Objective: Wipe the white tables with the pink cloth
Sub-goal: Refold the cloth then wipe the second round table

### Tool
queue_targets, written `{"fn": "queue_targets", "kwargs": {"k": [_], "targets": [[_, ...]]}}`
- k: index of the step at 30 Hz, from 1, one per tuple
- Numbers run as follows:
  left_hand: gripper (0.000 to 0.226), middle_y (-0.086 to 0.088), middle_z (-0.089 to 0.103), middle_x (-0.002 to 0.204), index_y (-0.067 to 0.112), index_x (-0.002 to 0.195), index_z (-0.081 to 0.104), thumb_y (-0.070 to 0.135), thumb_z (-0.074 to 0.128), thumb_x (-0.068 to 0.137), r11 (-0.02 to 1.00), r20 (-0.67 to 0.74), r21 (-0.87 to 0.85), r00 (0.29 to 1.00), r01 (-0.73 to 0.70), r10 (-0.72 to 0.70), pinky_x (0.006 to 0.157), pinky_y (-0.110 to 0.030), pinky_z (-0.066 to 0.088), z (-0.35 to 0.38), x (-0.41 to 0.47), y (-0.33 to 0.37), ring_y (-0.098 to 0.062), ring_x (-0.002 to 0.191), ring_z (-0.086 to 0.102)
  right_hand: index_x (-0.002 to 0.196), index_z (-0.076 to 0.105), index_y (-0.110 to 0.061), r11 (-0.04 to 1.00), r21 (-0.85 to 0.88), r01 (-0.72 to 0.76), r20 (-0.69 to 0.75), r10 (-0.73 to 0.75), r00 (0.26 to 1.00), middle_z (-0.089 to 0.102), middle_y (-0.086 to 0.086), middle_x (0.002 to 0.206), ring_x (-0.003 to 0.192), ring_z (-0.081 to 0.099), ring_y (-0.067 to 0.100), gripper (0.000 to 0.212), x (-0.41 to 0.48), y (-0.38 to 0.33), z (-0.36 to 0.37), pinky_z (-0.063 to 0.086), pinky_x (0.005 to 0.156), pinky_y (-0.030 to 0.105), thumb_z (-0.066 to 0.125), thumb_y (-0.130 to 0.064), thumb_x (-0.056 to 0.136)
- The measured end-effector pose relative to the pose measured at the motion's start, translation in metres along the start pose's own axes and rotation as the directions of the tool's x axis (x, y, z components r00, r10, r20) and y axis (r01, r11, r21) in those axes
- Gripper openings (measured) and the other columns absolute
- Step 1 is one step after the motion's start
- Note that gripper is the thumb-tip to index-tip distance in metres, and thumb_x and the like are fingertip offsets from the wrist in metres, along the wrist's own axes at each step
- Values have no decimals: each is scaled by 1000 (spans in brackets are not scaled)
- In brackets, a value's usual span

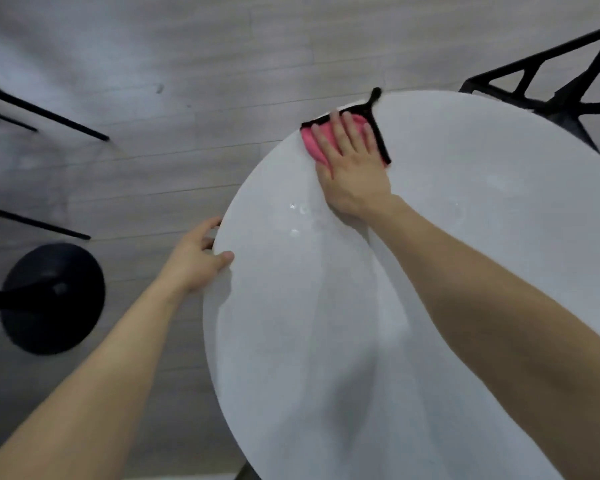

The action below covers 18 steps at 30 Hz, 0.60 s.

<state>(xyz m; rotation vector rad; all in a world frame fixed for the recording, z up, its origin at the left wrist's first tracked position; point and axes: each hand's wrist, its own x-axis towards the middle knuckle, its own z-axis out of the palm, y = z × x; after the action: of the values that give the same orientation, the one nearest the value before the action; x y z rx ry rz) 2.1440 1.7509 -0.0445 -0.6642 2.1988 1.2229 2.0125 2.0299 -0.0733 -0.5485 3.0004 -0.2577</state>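
Observation:
A round white table (465, 271) fills the right half of the head view. On its far left rim lies the pink cloth (311, 144) with a black border. My right hand (350, 161) presses flat on the cloth with straight, spread fingers and hides most of it. My left hand (198, 258) grips the table's left edge: the thumb lies on top and the fingers curl under the rim. A few small water drops glisten on the table near my right wrist.
A black chair (551, 88) stands behind the table at the upper right. On the grey wooden floor at left sit a black round table base (52, 299) and thin black chair legs (45, 114).

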Motion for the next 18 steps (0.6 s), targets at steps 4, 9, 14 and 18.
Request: {"fn": "queue_targets", "kwargs": {"k": [4,9,14,18], "targets": [[61,9,70,112,37,148,58,5,72,98,987,-74,-147,996,-63,52,66,-11,54,11,-2,-6,7,78,73,173,14,-36,867,2,499,179,-491,852,3,2,182,168,-3,21,60,-39,-43,10,-3,136,47,23,-46,114],[56,6,76,115,39,146,60,16,76,98,985,-108,-154,992,-82,66,79,-27,58,21,0,-3,-11,98,76,173,7,-35,995,-37,-95,79,98,992,-1,7,182,168,-4,25,67,19,50,-17,-5,135,47,19,-52,109],[58,16,79,109,46,142,65,12,73,97,980,-143,-183,988,-79,53,90,-29,60,17,1,-15,-2,96,76,173,12,-31,965,-38,260,107,-255,961,2,8,182,168,-4,25,64,-21,-21,4,-3,135,50,24,-46,112],[56,19,80,106,50,138,67,12,74,97,965,-80,-240,993,-103,86,91,-30,59,15,4,-19,-3,97,77,172,10,-39,918,-13,396,167,-389,906,0,-1,182,167,-8,16,63,-16,2,-4,-7,135,43,25,-48,112]]}}
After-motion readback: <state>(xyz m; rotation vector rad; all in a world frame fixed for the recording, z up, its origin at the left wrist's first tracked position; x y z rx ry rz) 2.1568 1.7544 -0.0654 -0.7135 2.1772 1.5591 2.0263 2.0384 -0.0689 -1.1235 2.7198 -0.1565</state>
